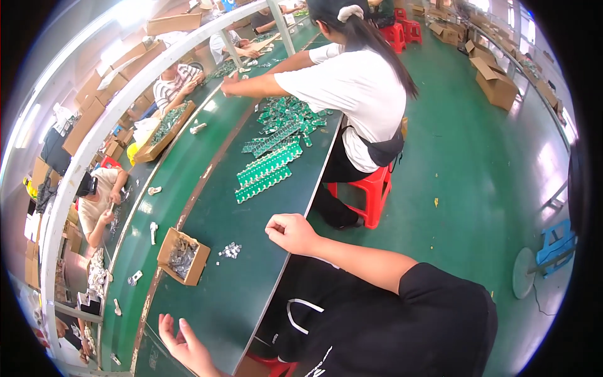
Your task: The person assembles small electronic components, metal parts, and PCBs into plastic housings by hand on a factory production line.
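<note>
My left hand (186,347) hovers over the near end of the dark green table, fingers apart and nothing in them. At the table's edge, my right hand (293,232) is curled into a fist; whatever may be inside it is hidden. Between the hands and farther in stands a small open cardboard box (200,266) holding many small grey metal-looking parts. Beside it lies a little heap of small silvery pieces (231,250), apart from both hands. Beyond my right hand, strips of green circuit boards (267,171) are stacked on the table.
A green conveyor belt (135,242) carrying scattered white parts (154,232) runs alongside the table. A co-worker in a white shirt (358,88) sits on a red stool (373,200) farther along, reaching across. Other people work across the belt, behind a white metal frame (63,210).
</note>
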`<state>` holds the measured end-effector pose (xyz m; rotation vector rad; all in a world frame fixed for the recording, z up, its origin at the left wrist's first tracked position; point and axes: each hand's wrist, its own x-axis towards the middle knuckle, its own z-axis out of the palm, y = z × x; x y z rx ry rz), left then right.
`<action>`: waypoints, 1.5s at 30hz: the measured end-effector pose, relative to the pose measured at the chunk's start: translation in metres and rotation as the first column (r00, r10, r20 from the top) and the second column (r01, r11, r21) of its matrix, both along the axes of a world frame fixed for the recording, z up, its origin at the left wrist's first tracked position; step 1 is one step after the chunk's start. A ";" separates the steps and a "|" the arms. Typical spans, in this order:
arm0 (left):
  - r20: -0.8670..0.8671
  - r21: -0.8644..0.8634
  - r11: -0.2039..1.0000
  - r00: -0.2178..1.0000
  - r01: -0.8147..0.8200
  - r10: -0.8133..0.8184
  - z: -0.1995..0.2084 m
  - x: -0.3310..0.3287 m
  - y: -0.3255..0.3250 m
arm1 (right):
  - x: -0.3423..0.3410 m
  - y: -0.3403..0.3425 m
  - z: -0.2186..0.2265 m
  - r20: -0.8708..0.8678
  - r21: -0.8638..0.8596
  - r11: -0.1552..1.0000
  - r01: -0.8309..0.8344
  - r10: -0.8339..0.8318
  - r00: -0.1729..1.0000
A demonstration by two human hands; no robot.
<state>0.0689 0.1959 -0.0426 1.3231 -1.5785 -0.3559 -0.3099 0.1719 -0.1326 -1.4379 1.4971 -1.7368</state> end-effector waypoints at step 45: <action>0.721 -0.167 0.950 0.625 -0.263 0.299 0.000 -0.027 -0.094 | 0.085 -0.159 0.048 -0.636 0.229 0.717 -0.658 0.622 0.457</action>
